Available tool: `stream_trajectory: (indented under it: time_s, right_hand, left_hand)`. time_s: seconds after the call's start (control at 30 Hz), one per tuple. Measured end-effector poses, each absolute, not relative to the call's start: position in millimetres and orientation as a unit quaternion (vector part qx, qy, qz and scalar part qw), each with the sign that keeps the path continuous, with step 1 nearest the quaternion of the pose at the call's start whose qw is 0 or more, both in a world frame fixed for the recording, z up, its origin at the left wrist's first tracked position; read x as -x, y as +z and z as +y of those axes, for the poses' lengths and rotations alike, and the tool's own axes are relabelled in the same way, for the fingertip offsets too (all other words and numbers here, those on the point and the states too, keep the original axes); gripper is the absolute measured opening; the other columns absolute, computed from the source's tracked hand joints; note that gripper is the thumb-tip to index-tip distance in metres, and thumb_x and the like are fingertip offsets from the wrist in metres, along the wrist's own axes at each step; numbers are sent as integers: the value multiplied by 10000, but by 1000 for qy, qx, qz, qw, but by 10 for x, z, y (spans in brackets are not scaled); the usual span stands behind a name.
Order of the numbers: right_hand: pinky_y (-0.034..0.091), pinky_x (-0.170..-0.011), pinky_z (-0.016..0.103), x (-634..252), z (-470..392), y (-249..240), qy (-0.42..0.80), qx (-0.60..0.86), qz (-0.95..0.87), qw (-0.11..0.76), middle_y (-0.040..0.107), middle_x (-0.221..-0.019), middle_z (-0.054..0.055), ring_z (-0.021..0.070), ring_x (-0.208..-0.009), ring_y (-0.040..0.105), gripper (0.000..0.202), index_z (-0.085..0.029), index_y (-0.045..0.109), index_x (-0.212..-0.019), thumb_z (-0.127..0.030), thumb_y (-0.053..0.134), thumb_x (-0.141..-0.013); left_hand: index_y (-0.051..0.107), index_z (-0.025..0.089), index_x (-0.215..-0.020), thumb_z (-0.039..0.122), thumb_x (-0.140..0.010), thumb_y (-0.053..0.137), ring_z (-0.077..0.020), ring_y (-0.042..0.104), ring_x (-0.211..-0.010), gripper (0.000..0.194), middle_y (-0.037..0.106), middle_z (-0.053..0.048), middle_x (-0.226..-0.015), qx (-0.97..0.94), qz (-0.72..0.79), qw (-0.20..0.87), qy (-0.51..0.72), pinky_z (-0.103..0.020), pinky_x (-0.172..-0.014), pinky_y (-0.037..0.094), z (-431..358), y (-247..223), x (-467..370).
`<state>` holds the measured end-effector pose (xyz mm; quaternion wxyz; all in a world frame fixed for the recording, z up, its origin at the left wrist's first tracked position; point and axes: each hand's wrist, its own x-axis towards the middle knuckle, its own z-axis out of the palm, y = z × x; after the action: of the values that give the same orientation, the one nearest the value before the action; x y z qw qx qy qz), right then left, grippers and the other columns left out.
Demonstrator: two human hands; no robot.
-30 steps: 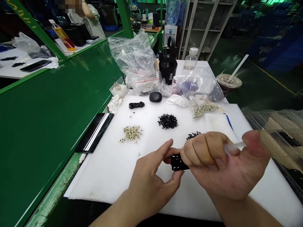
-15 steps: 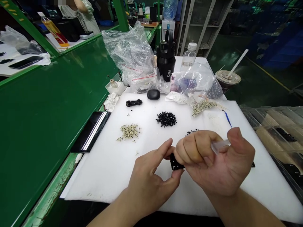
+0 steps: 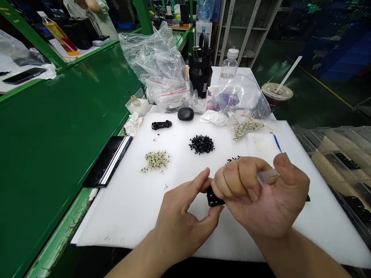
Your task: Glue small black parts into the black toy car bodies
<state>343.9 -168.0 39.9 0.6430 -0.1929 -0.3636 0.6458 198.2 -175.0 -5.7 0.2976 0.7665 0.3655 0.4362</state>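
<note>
My left hand pinches a small black plastic part between thumb and fingers, above the white foam sheet. My right hand is closed, palm toward me, its curled fingers against the same part and covering its right side. From that fist sticks out the end of a clear plastic stick; its other end is hidden. Beyond the hands lie a heap of tiny black pieces and a heap of cream pieces with dark tips. More tiny black pieces show behind my right knuckles.
A car-shaped black part and a black oval case lie farther back. Plastic bags, a black flask and a lidded drink cup stand behind. A dark tablet is left; a compartment box is right.
The whole view has shifted slightly. Both hands keep nearly the same pose around the black part, and the heaps look unchanged.
</note>
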Motion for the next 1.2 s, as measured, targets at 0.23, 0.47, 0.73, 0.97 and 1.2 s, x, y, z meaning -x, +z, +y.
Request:
stream_trajectory:
  time_s: [0.23, 0.47, 0.73, 0.97, 1.2]
  right_hand:
    - [280, -453, 282, -3528, -1661, 401, 681, 173, -355, 617, 237, -425, -30, 116, -410, 250, 640, -190, 337, -502, -670, 331, -925]
    - [292, -464, 279, -3545, -1661, 368, 705, 158, -377, 580, 257, -436, -34, 111, -414, 265, 635, -194, 350, -510, -664, 335, -937]
    - [296, -470, 286, -3544, -1657, 361, 701, 160, -388, 577, 286, -436, -27, 121, -426, 283, 618, -203, 354, -507, -632, 330, -952]
    - [314, -486, 285, -3564, -1666, 372, 696, 172, -401, 570, 312, -444, -22, 117, -435, 302, 609, -192, 368, -513, -609, 347, -957]
    - [326, -486, 278, -3560, -1655, 357, 695, 171, -407, 567, 322, -442, -18, 115, -438, 320, 621, -186, 362, -507, -604, 340, -965]
  left_hand:
    - [533, 160, -1343, 65, -739, 691, -98, 710, -887, 631, 756, 4, -1029, -762, 360, 295, 451, -186, -863, 562, -1749, -59, -1984]
    - [543, 155, -1340, 75, -733, 713, -129, 715, -933, 635, 749, -25, -1094, -764, 376, 289, 438, -210, -874, 570, -1752, -84, -1979]
    - [549, 153, -1338, 88, -747, 711, -140, 715, -954, 616, 748, -36, -1098, -762, 377, 292, 438, -225, -890, 571, -1767, -100, -1971]
    - [550, 157, -1336, 85, -747, 701, -142, 717, -951, 613, 748, -35, -1096, -765, 377, 294, 433, -230, -888, 574, -1763, -91, -1970]
    - [562, 152, -1317, 92, -751, 689, -136, 719, -932, 583, 751, -33, -1075, -768, 381, 284, 429, -214, -867, 576, -1756, -85, -1976]
